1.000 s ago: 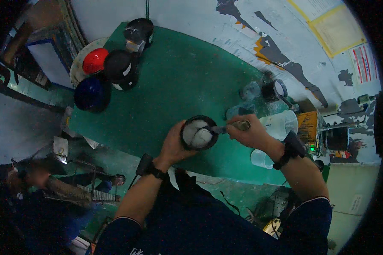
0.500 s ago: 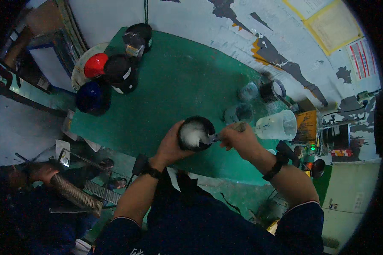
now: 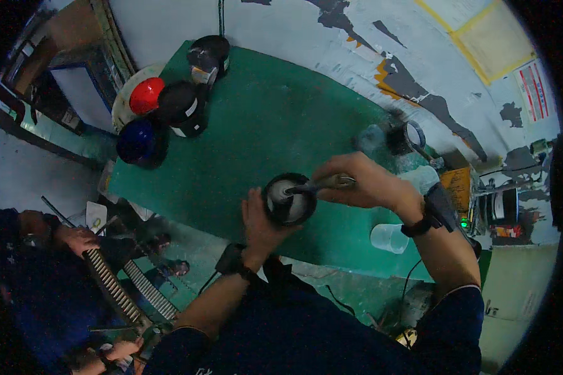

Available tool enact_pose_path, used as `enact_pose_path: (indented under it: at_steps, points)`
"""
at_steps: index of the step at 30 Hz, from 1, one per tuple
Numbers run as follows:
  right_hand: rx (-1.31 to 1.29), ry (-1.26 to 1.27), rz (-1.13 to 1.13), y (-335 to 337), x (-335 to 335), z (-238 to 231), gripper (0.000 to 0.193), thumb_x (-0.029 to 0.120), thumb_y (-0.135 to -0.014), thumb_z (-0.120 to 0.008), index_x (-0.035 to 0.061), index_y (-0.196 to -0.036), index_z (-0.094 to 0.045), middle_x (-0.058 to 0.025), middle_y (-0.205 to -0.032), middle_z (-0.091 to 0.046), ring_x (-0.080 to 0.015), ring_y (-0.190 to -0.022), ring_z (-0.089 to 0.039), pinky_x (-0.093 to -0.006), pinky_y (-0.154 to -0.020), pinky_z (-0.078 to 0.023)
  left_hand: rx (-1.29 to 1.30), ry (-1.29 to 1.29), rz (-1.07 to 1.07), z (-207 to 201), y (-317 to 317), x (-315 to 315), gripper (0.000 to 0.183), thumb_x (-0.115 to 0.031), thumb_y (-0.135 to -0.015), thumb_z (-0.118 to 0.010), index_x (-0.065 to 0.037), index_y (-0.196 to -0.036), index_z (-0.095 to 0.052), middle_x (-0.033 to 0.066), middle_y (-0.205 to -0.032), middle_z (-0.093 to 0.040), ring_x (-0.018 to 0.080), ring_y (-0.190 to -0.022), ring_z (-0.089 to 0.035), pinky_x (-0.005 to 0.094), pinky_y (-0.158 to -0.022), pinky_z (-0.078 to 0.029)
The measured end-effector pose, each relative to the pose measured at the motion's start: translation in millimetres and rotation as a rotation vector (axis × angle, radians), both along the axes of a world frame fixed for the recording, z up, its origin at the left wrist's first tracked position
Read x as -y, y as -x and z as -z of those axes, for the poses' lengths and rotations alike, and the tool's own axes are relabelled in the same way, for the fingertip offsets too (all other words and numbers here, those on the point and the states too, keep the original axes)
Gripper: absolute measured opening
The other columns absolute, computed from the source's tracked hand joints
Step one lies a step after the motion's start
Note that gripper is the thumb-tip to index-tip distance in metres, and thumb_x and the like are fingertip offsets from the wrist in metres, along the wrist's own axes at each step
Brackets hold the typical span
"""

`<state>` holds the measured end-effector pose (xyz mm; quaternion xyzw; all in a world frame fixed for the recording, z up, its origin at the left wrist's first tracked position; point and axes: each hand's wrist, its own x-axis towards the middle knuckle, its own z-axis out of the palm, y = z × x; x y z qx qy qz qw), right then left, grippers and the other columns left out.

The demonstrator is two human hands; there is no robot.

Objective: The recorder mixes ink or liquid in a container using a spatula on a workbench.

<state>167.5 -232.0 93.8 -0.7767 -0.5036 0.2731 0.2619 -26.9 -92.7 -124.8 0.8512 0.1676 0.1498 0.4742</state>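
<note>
The head view shows a green surface [image 3: 263,106]. Over its near side, the right hand [image 3: 360,181] pinches a small scraper [image 3: 309,187] by its handle, and the left hand [image 3: 261,220] wraps the left side of a black jar [image 3: 306,214], resting or slightly raised, hard to tell from above. A clear cup [image 3: 391,239] sits to the jar's right. The scraper's tip reaches into the jar's white contents [image 3: 299,205].

Wall notice [image 3: 532,92]: white sheet with red stripes, up and well right of the right hand's [image 3: 361,178] grip; lettering too small to read.
Yellow-edged sheet [image 3: 497,47]: on the wall beyond the grip, to the right; wording illegible.
Black tub [image 3: 175,99]: white label [image 3: 192,107], left of the grip; print unreadable.
Dark shirt [image 3: 325,331]: pale characters, below the grip, cut off.
</note>
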Motion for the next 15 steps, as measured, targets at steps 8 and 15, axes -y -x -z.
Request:
enact_pose_path:
  at_steps: [8,15]
  points:
    - [0.061,0.165,-0.285,-23,-39,-12,0.028,0.019,-0.091,-0.082,0.0038,-0.114,-0.077,-0.0164,-0.107,-0.075,-0.0367,-0.096,-0.073,-0.0439,-0.085,-0.059,0.216,-0.014,-0.105,21,-16,0,0.111,-0.044,-0.058,-0.101,0.000,-0.146,-0.048,0.0206,-0.139,-0.061,0.0415,-0.129,-0.059,0.0577,-0.112,-0.044]
    - [0.107,0.148,-0.433,-40,-46,-11,0.028,0.016,-0.092,-0.079,0.0051,-0.118,-0.075,-0.0144,-0.102,-0.074,-0.0314,-0.087,-0.072,-0.0410,-0.078,-0.059,0.147,0.387,0.189,17,-18,-45,0.102,-0.035,-0.059,-0.101,-0.007,-0.144,-0.052,0.0172,-0.135,-0.065,0.0373,-0.127,-0.063,0.0486,-0.109,-0.049]
